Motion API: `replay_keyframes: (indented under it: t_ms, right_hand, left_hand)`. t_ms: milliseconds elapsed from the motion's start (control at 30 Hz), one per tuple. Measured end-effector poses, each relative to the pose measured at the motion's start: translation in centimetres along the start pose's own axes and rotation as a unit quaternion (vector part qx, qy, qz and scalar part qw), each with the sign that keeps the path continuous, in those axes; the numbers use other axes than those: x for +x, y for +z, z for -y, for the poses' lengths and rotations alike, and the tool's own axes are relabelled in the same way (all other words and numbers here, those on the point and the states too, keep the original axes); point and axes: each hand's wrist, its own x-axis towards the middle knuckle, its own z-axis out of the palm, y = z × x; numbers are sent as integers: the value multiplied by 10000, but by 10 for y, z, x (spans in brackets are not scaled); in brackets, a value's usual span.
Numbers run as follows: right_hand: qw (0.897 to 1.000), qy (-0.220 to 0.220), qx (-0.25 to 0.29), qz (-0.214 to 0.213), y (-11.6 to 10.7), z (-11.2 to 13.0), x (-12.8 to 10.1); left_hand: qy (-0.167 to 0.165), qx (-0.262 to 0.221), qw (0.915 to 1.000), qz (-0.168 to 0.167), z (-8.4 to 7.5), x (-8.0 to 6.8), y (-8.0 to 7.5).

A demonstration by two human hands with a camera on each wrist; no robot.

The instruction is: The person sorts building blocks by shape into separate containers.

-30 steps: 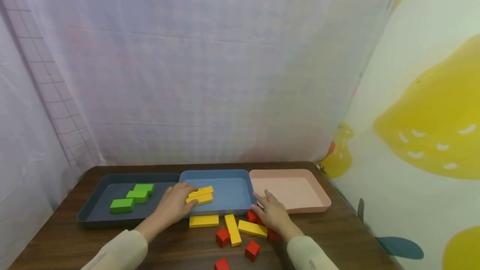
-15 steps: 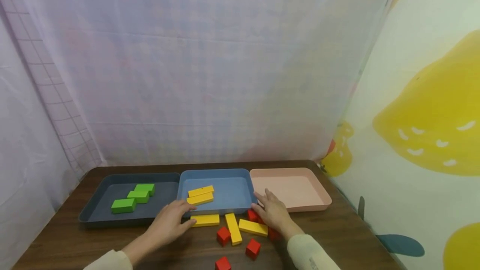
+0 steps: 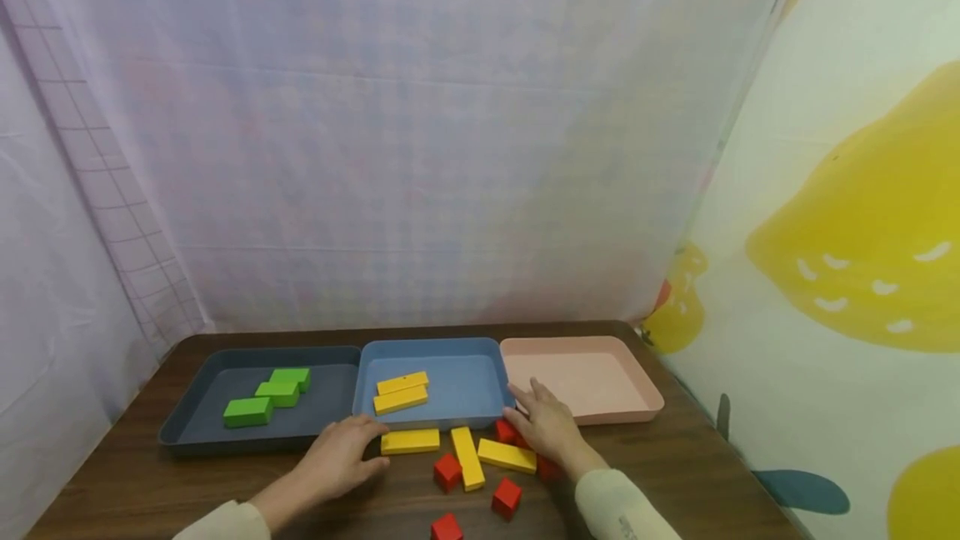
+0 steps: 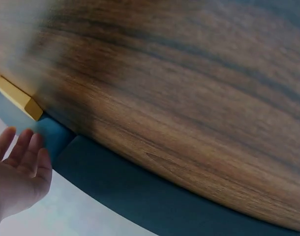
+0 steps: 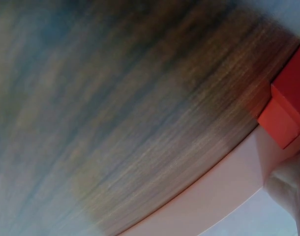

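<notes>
My left hand (image 3: 337, 458) is at the left end of a yellow block (image 3: 411, 442) lying in front of the blue tray (image 3: 465, 424). Its fingers are spread apart around that end. In the left wrist view the fingers curve loosely, and the yellow block (image 4: 18, 100) lies just beyond them. My right hand (image 3: 551, 430) hovers with extended fingers over red cubes (image 3: 505, 432) by the pink tray's (image 3: 600, 419) front edge, partly hiding them. The right wrist view shows red cubes (image 5: 283, 120) close to part of that hand. Two yellow blocks (image 3: 401, 398) lie inside the blue tray.
Two more yellow blocks (image 3: 468, 458) and several red cubes (image 3: 506, 497) lie loose on the brown wooden table (image 3: 390, 515). Left of the blue tray, a dark tray (image 3: 195, 440) holds three green blocks (image 3: 247, 412). A patterned curtain (image 3: 420, 190) hangs behind the table.
My left hand has left the yellow blocks in the blue tray and come back toward me, down to the yellow block in front. The right hand has stayed in place.
</notes>
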Motion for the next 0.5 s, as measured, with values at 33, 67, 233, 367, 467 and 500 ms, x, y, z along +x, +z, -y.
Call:
replay_keyframes:
  t_ms: [33,67,233,367,467,500]
  right_hand:
    - [10000,2,-8,-7,1,0,0]
    - [10000,6,-2,-8,1,0,0]
    - [10000,27,27,-14,2,-1,-1]
    - [10000,6,26,-34,2,-1,-1]
    - [10000,17,23,-32,3,-1,0]
    - [10000,10,14,-38,3,-1,0]
  left_hand:
    - [-19,2,10000,66,0,0,1]
    - [-21,14,9999,124,0,0,2]
    - [175,57,9993,329,1,0,5]
    - [311,118,9988,357,1,0,5]
    - [286,96,9989,364,-1,1,5]
    - [272,69,9988,394,-2,1,5]
